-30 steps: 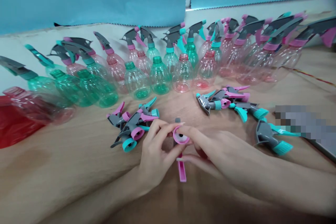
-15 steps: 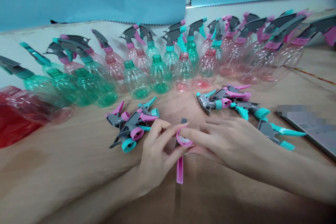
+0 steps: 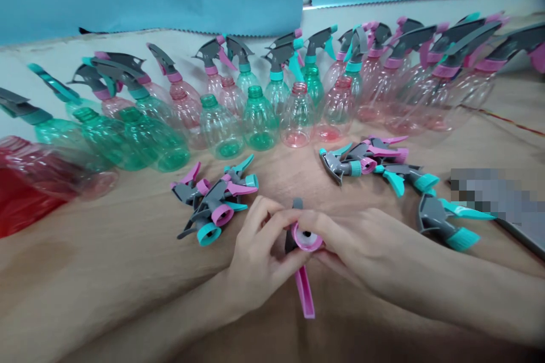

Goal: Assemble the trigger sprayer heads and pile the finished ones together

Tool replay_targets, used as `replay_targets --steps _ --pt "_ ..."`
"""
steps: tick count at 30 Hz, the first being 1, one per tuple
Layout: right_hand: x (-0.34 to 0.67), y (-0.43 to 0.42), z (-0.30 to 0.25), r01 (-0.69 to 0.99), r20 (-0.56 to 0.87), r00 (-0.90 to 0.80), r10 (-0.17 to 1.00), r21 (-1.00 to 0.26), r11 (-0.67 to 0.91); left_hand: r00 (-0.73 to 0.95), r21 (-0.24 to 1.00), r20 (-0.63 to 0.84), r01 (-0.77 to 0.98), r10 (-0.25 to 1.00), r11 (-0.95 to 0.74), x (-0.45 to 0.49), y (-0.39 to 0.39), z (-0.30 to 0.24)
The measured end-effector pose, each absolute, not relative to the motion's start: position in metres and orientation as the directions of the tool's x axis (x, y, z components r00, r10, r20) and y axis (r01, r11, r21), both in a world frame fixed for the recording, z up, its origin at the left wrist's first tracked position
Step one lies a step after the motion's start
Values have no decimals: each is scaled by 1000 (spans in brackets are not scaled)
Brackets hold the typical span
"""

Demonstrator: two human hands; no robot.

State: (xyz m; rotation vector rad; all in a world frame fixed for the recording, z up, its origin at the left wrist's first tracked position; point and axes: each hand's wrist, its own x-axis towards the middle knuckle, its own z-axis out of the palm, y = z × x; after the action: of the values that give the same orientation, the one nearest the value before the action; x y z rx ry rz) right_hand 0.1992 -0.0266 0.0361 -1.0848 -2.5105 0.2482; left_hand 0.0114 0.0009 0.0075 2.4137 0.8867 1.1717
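Both hands hold one grey and pink trigger spray head [image 3: 307,237] low over the table. Its pink collar faces me, showing a white inside with a dark hole, and its pink trigger points down toward me. My left hand [image 3: 264,255] grips the head from the left, fingers closed around it. On the other side my right hand [image 3: 353,238] pinches the collar's rim between thumb and fingers. A pile of loose spray heads [image 3: 217,201] in pink, teal and grey lies just left of my left hand.
Behind stand rows of clear bottles, some open like the green bottle [image 3: 259,119], others topped with spray heads. More loose spray heads [image 3: 366,159] lie at the right, near a grey flat object [image 3: 506,204], partly blurred out. A red bag [image 3: 25,204] sits at far left.
The held spray head has moved slightly down and right, its trigger now slanting. My right finger has come away from the collar's opening, uncovering the hole inside.
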Motion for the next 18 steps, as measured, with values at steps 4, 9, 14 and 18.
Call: replay_targets --steps 4,9,14,18 --pt "201 -25 37 648 234 -665 709 -291 703 459 537 596 382 659 -752 13 2 8" --pt "202 -25 42 690 219 -666 714 -185 700 467 529 601 377 649 -761 13 3 7" --pt "204 -23 48 692 221 -693 686 -62 720 497 507 609 355 618 -785 12 2 5" --pt "206 -20 48 650 236 -734 637 -26 759 518 489 613 345 597 -801 12 2 6"
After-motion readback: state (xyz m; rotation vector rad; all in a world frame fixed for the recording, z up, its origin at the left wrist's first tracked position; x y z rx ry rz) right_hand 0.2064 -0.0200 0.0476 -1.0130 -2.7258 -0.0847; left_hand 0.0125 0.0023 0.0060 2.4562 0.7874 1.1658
